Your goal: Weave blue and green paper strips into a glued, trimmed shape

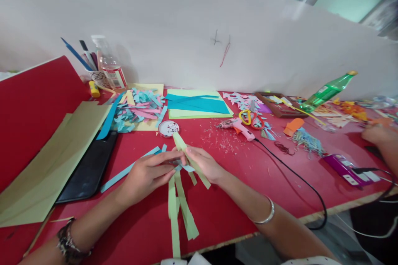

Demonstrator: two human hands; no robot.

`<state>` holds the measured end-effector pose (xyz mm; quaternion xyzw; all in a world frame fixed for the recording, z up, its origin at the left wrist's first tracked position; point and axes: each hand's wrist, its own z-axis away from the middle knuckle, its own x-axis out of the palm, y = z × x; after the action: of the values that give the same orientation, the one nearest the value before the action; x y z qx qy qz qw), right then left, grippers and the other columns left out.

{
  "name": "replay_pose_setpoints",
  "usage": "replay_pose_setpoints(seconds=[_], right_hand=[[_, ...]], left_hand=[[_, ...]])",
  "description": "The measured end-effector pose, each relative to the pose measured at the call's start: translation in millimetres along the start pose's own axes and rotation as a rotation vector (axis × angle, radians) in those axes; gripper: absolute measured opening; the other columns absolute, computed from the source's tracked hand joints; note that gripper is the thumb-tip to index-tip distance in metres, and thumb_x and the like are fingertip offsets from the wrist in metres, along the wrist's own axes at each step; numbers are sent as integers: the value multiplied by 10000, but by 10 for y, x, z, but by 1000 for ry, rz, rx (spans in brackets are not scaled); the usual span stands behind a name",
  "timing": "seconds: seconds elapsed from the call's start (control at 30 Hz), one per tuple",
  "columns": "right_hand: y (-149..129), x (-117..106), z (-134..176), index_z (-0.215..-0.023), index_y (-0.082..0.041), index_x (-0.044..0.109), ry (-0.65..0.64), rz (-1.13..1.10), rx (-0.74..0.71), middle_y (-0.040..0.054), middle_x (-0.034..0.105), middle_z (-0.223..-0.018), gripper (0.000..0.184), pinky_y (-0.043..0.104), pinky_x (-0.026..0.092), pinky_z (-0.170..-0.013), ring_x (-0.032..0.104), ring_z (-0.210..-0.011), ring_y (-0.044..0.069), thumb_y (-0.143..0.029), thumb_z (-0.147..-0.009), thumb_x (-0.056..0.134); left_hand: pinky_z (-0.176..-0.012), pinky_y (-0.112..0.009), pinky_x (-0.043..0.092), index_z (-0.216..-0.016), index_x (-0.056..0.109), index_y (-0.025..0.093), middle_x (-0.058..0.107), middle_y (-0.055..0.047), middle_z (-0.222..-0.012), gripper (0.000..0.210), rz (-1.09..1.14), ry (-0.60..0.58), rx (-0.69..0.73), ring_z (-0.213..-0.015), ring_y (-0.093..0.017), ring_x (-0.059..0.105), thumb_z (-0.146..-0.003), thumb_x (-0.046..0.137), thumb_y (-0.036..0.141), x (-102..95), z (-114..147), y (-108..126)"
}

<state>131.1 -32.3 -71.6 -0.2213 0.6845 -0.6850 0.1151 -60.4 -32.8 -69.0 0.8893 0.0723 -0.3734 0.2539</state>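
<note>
Between the thumb and fingers of my left hand (144, 174) I pinch several paper strips. Long pale green paper strips (174, 223) hang from that pinch toward the table's front edge, and a short light blue strip end (188, 168) sticks out there. My right hand (203, 165) grips one more pale green paper strip (180, 142), which slants across the fingers. The fingertips of both hands meet, so the exact joint of the strips is hidden. Left of the hands, a light blue paper strip (120, 176) lies on the red table.
Behind the hands sits a small round lid (168, 128). A pink glue gun (241, 126) with a black cord lies to the right, by scissors (245, 117). Cut paper bits (143, 107), a black tray-like object (90, 169) and a green bottle (326, 91) surround them. Another person's hand (377, 134) is far right.
</note>
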Motion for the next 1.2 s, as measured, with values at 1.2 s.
replay_pose_setpoints(seconds=[1.2], right_hand=[[-39, 36, -6, -619, -171, 466, -228, -585, -56, -15, 503, -605, 323, 215, 334, -465, 434, -430, 62, -399, -844, 427]], left_hand=[[-761, -224, 452, -754, 658, 137, 604, -110, -1005, 255, 343, -256, -215, -855, -158, 600, -865, 437, 200, 54, -49, 74]])
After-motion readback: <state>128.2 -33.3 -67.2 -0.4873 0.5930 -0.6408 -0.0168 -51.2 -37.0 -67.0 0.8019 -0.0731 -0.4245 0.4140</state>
